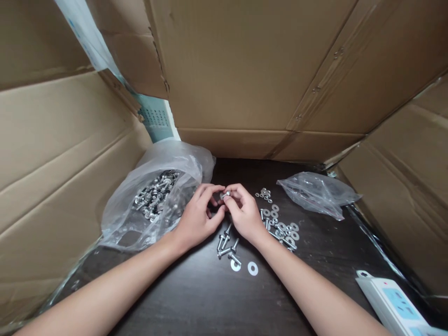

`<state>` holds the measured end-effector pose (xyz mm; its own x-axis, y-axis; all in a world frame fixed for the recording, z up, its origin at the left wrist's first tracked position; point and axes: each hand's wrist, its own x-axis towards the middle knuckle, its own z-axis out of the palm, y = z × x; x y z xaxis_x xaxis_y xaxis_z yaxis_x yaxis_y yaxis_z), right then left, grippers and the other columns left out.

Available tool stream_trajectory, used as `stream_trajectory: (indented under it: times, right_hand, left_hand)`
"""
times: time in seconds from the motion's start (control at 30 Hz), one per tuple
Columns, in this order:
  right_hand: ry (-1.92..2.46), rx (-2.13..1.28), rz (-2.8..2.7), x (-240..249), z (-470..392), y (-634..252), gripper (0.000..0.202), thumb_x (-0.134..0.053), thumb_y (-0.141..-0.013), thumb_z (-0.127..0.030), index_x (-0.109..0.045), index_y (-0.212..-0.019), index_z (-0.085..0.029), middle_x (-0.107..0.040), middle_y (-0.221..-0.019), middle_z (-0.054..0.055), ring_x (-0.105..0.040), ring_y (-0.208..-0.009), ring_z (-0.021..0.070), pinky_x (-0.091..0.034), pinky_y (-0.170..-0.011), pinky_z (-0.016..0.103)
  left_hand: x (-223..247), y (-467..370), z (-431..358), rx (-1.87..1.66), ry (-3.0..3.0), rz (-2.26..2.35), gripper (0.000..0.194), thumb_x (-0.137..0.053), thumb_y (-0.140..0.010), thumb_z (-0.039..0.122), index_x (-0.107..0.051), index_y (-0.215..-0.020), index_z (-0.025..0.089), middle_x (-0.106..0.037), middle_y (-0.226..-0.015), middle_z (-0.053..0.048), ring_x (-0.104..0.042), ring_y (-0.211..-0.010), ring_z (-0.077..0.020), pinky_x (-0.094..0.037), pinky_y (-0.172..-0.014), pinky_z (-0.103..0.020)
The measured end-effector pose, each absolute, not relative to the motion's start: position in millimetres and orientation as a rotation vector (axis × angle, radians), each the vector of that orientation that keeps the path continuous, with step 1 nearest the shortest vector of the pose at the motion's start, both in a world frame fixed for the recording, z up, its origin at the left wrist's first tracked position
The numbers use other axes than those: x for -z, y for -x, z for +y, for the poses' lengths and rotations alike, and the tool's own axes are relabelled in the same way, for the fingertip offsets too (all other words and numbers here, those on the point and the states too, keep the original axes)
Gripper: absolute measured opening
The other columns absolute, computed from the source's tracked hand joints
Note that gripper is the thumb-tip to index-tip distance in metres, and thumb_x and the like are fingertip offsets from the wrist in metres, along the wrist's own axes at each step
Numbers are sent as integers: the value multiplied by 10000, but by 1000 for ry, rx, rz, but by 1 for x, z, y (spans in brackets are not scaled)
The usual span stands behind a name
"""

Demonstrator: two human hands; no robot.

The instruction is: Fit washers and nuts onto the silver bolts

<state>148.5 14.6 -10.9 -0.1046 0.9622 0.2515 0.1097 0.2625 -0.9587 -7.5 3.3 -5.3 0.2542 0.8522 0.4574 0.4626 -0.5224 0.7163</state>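
My left hand [200,213] and my right hand [244,211] meet above the dark table, their fingertips closed around a small bolt [227,193]. Part of that bolt is hidden by the fingers, and I cannot make out clearly what sits on it. Just below the hands lies a small group of bolts [224,252] with hardware on their shanks. Two flat washers [252,268] rest near them. Beside my right wrist is a loose pile of washers [294,227] and bolts, with several nuts [266,193] behind it.
At the left a clear plastic bag [121,217] lies with its mouth spread, full of assembled bolts [157,196]. Another clear bag [318,191] lies flat at the back right. A white power strip [392,298] is at the front right. Cardboard walls [245,70] surround the table [196,298].
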Motion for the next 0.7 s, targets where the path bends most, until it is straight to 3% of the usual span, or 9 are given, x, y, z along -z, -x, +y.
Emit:
stream_trajectory:
  times: [0.13,0.3,0.7]
  right_hand:
    - [1065,-1032,-1499,8,13,-149,98,-612,-856,-292,-558,-900,-223,-684,-742,2,-635,-671,176,-480,-650,297]
    - [1065,-1077,-1479,6,13,-151,91,-585,-853,-307,-557,-862,-221,-615,-689,-19,-567,-630,157,-425,-598,280]
    - [1045,-1068,-1421,9,16,-151,96,-562,-806,-269,-589,-880,-213,-634,-789,-2,-548,-638,145,-436,-599,283]
  left_hand:
    - [8,7,6,-1187,-2093,1172,324,-616,-899,112,-590,-1213,187,-636,-1048,-49,-637,-797,-136,-561,-658,-242]
    - [7,8,6,-1212,-2058,1161,239,-613,-918,127,-621,-1150,184,-667,-1041,-47,-649,-769,-128,-546,-620,-224]
    - [4,7,5,-1222,-2041,1211,130,-616,-945,157,-631,-1072,178,-680,-1030,-44,-651,-732,-116,-531,-621,-225]
